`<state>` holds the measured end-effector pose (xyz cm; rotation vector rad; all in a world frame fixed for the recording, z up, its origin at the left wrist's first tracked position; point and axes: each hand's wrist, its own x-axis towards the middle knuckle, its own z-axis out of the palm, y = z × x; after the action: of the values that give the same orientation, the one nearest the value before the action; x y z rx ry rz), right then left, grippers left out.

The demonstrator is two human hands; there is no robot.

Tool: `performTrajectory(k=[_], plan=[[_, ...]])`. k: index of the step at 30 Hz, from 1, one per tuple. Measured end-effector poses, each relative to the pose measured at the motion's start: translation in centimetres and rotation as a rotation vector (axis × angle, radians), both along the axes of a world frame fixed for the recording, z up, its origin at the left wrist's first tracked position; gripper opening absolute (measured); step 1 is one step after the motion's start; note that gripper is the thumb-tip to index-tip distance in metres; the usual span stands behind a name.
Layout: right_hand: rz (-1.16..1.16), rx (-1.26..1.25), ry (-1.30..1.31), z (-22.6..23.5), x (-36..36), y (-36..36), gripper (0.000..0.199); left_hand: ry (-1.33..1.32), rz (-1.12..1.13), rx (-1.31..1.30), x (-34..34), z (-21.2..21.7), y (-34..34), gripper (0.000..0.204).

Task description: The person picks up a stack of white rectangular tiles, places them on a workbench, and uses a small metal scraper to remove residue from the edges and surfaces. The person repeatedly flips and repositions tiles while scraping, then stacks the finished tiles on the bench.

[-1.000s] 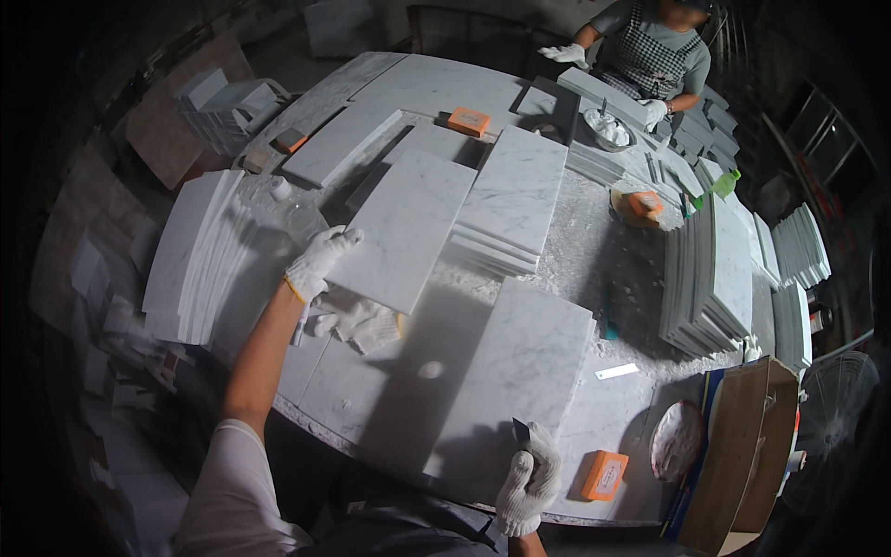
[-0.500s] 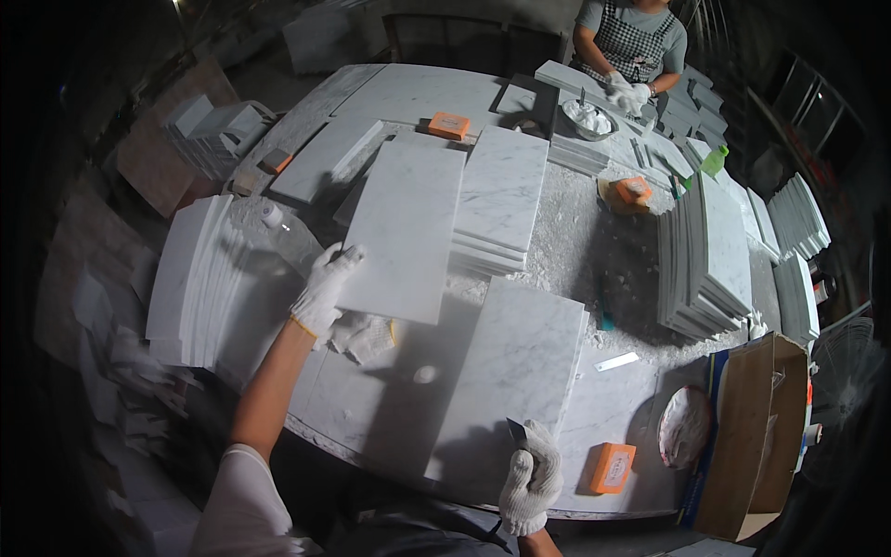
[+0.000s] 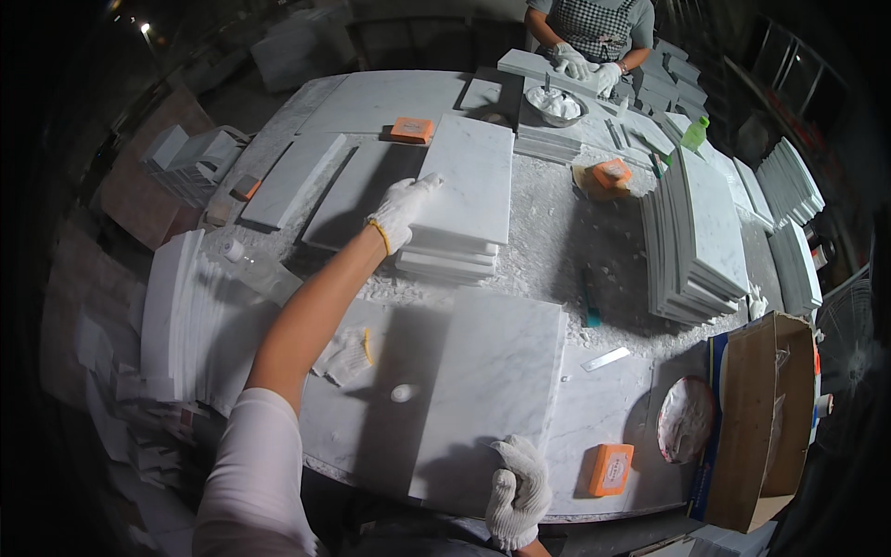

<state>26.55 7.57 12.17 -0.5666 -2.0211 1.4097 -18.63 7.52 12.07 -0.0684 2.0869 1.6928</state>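
Note:
My left hand (image 3: 406, 212), in a white knit glove, grips the left edge of a pale marble slab (image 3: 469, 176). That slab lies over a short stack of similar slabs (image 3: 445, 265). Closer to me, a grey-veined marble slab (image 3: 487, 371) lies flat on the work table. My right hand (image 3: 518, 497), gloved too, is curled closed by that slab's near right corner. The dark-bladed scraper it held half a second ago is mostly hidden by its fingers now. A loose white glove (image 3: 345, 357) lies below my left forearm.
An orange box (image 3: 612, 470), a round dish of white paste (image 3: 687, 420) and an open cardboard carton (image 3: 756, 418) sit at the near right. Slabs stand stacked at the right (image 3: 696, 232) and left (image 3: 172, 306). Across the table, a gloved person (image 3: 594, 46) works beside a paste bowl (image 3: 555, 105).
My left hand has carried the held slab right and away from me, onto the stack. My right hand stays near the front slab; the scraper's blade no longer shows clearly.

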Motion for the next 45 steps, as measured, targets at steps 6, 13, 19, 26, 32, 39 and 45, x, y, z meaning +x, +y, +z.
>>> performTrajectory(k=[6,13,19,26,32,39,45], plan=[[0.005,0.037,0.013,-0.3,0.3,0.4,0.032,0.204,-0.107,-0.020,-3.3,-2.1,0.6,0.048],[0.007,-0.013,0.107,-0.4,0.1,0.4,0.031,0.580,-0.082,-0.449,-1.8,3.9,-3.2,0.047],[-0.054,-0.045,0.097,-2.2,0.8,0.1,0.030,0.766,-0.180,-0.135,6.4,11.7,-6.9,0.027],[-0.037,-0.077,0.282,-3.6,1.4,-0.2,0.024,0.503,-0.636,0.410,25.8,9.1,-14.9,0.023],[-0.169,-0.573,0.242,-3.5,5.4,0.1,0.021,0.996,-0.950,0.115,35.3,4.6,-13.8,0.010],[-0.086,-0.892,0.173,-2.8,10.8,0.5,0.052,0.892,-0.941,0.027,40.2,3.4,-12.5,0.037],[-0.004,-0.874,0.197,-1.3,11.3,-1.2,0.064,0.408,-0.749,0.070,40.5,3.2,-12.2,0.055]])
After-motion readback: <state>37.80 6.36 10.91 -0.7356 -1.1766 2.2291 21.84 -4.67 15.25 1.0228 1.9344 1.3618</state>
